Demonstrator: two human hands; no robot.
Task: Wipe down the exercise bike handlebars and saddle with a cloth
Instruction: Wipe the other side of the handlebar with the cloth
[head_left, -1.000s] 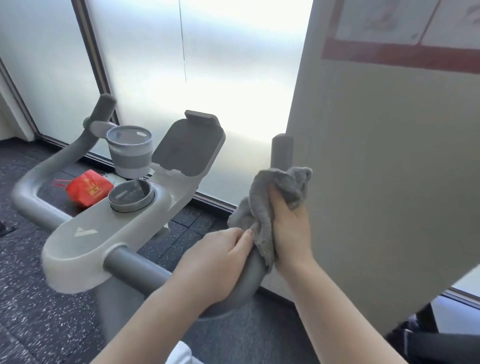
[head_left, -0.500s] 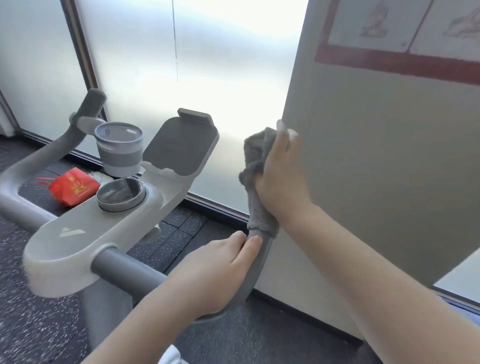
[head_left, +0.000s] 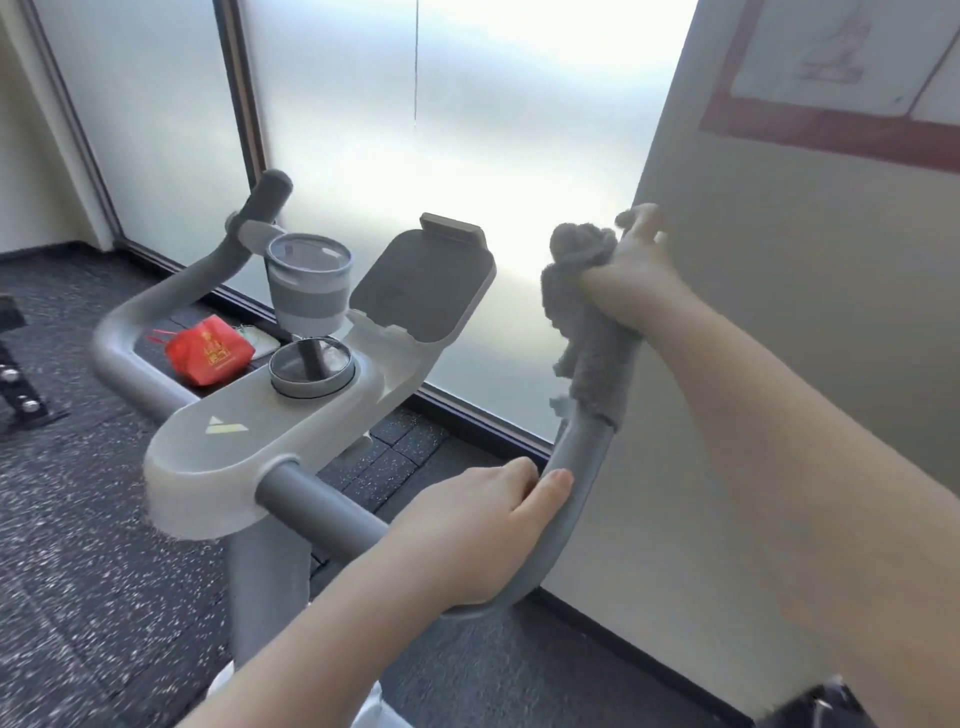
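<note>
While left hand (head_left: 483, 530) grips handlebar (head_left: 571, 499) | cloth (head_left: 587, 317) under right hand (head_left: 631, 275)

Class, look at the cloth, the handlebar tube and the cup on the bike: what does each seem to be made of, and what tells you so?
Cloth: grey, fuzzy pile, probably microfibre; it bunches softly under the right hand.
Handlebar tube: smooth matte grey, possibly coated metal or rubber; coating unclear.
Cup: grey, ridged bands, likely silicone or plastic.
</note>
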